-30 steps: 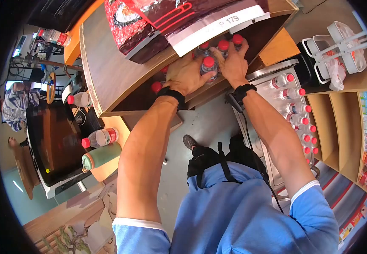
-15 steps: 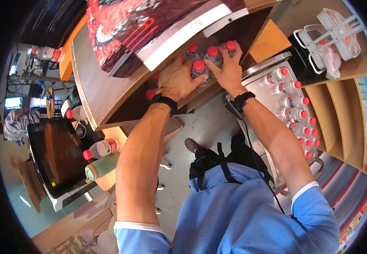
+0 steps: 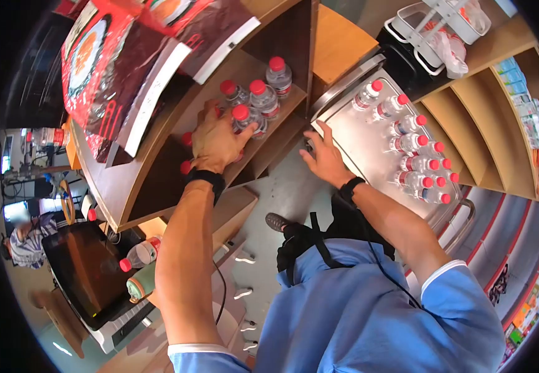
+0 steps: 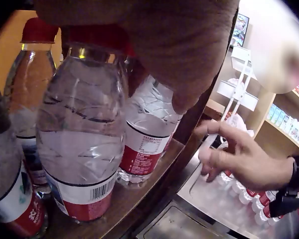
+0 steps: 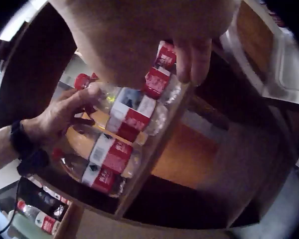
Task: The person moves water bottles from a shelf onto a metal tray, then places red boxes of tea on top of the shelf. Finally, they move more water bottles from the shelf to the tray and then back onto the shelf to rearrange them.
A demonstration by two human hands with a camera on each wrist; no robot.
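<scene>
No wording reads clearly. In the left wrist view, a barcode (image 4: 100, 191) marks the label (image 4: 75, 193) of the nine-o'clock bottle (image 4: 82, 149); white characters (image 4: 32, 219) on the eight-o'clock bottle (image 4: 10, 191) are too blurred.

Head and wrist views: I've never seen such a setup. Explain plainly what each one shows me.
There is no machine: a person works bare-handed. The round picture comes from a head camera looking forward and down; the next is from the left wrist, the last from the right. The left grip curls round a bottle standing among others on a shelf. The right grip holds nothing, beside a metal tray that carries more bottles. Red bags lie above the shelf.
</scene>
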